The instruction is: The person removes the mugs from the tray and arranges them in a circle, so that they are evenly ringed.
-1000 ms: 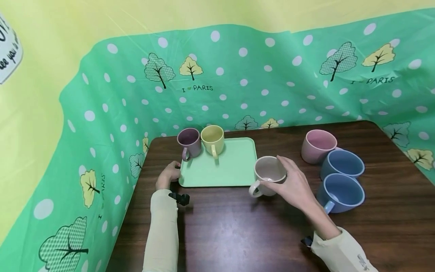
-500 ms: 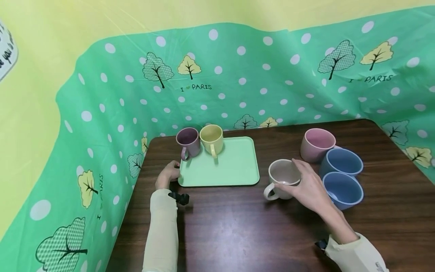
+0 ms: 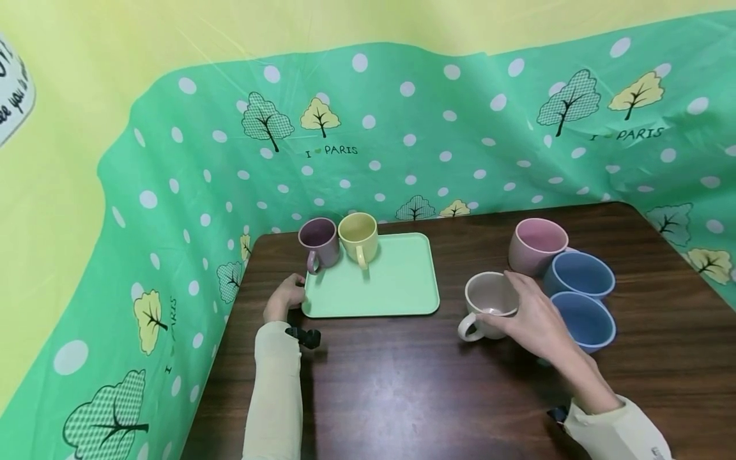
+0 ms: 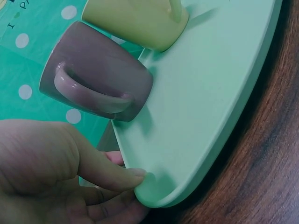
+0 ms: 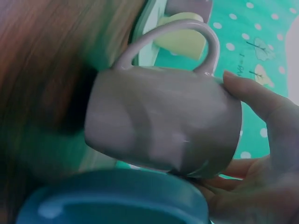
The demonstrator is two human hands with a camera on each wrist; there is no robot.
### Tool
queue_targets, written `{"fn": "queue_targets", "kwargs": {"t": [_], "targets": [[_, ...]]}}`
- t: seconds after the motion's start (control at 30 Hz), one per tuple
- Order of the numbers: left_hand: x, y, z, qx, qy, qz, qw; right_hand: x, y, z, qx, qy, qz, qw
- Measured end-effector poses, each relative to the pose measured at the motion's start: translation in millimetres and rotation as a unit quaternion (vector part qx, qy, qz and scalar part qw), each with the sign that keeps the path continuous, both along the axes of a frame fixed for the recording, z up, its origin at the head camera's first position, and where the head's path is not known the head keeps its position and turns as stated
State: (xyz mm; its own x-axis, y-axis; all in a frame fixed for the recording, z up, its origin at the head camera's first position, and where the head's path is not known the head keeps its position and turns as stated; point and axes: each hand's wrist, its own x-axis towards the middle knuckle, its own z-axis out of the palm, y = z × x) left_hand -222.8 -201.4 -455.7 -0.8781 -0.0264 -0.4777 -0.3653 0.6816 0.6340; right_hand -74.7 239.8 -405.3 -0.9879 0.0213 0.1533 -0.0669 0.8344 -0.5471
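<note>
Grey-white and glossy, the pale mug (image 5: 161,119) is upright over the tabletop (image 3: 391,383), between the green tray (image 3: 397,275) and the nearer blue mug (image 3: 583,322); I cannot tell whether its base touches down. Crowding looks like the main danger: that blue mug lies just beside the right hand (image 3: 535,319), so a careless swing outward would probably knock it into the farther blue mug (image 3: 577,275) or even the pink mug (image 3: 537,246). Slipping is possible too, since the glaze looks smooth and the hold is high, near the rim. Over on the tray, the purple mug (image 3: 322,246) sits right at the left edge, apparently overhanging it, beside the yellow mug (image 3: 358,239); a tug or tilt could tip it off. As for the grip, the right hand is spread about as wide as the mug's mouth, thumb near the handle (image 5: 154,36) and fingers on the opposite side, pinching the body between them. The left hand (image 3: 284,295) pinches the tray's near left corner, thumb on the rim, the other fingers partly hidden beneath or beside it.
</note>
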Motion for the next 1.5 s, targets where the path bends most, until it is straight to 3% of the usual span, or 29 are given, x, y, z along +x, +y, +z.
{"fn": "queue_targets", "kwargs": {"t": [0.47,1.5], "targets": [[2.2,-0.3,0.3,-0.006,0.002,-0.003,1.0,3.0,13.5,14.2,0.053,-0.034,0.029,0.998],[1.4,-0.1,1.3,0.006,0.002,-0.006,1.0,11.2,31.3,13.2,0.08,0.007,0.064,0.995]]}}
